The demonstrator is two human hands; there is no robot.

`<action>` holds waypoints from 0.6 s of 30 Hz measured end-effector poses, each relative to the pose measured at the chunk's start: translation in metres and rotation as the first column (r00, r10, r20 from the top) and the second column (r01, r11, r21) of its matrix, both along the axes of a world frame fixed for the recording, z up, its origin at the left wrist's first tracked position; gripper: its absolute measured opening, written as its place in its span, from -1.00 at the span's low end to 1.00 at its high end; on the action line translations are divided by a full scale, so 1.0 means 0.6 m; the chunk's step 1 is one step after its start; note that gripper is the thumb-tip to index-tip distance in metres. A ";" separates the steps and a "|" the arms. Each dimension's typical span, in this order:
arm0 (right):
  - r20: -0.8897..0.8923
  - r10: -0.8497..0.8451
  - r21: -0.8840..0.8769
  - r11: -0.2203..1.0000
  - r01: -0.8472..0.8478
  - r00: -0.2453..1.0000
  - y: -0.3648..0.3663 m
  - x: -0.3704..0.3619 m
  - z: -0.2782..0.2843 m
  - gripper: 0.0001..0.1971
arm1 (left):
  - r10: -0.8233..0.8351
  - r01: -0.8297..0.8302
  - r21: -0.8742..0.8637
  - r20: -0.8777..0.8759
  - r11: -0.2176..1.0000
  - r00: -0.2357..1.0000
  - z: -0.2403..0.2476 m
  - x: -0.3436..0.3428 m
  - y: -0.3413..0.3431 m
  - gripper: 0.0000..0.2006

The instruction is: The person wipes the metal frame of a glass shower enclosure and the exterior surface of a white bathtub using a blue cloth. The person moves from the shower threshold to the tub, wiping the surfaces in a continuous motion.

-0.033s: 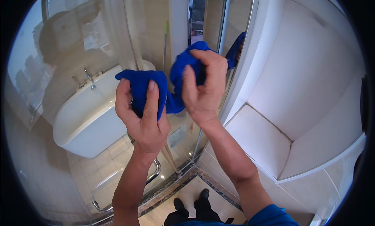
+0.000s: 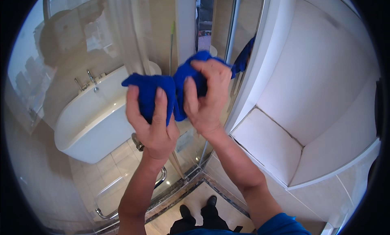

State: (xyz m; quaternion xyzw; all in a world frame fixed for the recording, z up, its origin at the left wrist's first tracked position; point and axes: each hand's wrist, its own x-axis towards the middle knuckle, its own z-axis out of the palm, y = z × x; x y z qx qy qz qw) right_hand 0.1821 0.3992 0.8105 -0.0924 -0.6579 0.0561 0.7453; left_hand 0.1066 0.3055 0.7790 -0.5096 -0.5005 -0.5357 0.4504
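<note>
The deep-blue cloth (image 2: 179, 94) looks soft, matte and bunched up.

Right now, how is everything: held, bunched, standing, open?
Left hand: fingers bent, gripping the cloth
Right hand: fingers bent, gripping the cloth
Cloth: bunched up, held off the floor
Tub: upright, open on top
Tap: no stream showing
Niche: open at the front
</note>
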 end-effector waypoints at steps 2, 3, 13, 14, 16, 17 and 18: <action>0.063 -0.008 -0.030 1.000 0.010 0.998 -0.010 0.009 -0.064 -0.71 | -0.011 0.013 -0.082 0.025 0.997 1.000 -0.051 0.010 -0.013 -0.62; 0.080 0.011 -0.081 0.997 -0.004 0.997 -0.016 0.010 -0.109 -0.71 | -0.015 0.017 -0.093 0.017 0.996 1.000 -0.094 0.007 -0.013 -0.62; 0.084 0.125 -0.300 0.949 -0.095 0.989 -0.052 0.019 -0.147 -0.75 | -0.092 0.096 -0.156 0.032 0.983 0.995 -0.136 0.001 -0.028 -0.61; 0.045 0.126 -0.265 0.958 -0.110 0.991 -0.046 0.009 -0.117 -0.75 | -0.069 0.070 -0.139 0.009 0.988 0.998 -0.109 -0.006 -0.027 -0.63; -0.010 0.105 -0.181 0.978 -0.105 0.994 -0.035 0.004 -0.049 -0.75 | -0.048 0.047 -0.086 -0.016 0.995 0.999 -0.041 -0.001 -0.020 -0.67; -0.027 0.102 -0.155 0.982 -0.105 0.994 -0.033 -0.001 -0.023 -0.75 | -0.063 0.061 -0.054 -0.029 0.997 0.998 -0.013 0.000 -0.017 -0.65; -0.044 0.099 -0.130 0.986 -0.104 0.994 -0.033 -0.008 -0.003 -0.75 | -0.077 0.076 -0.024 -0.041 0.997 0.996 0.005 0.000 -0.013 -0.62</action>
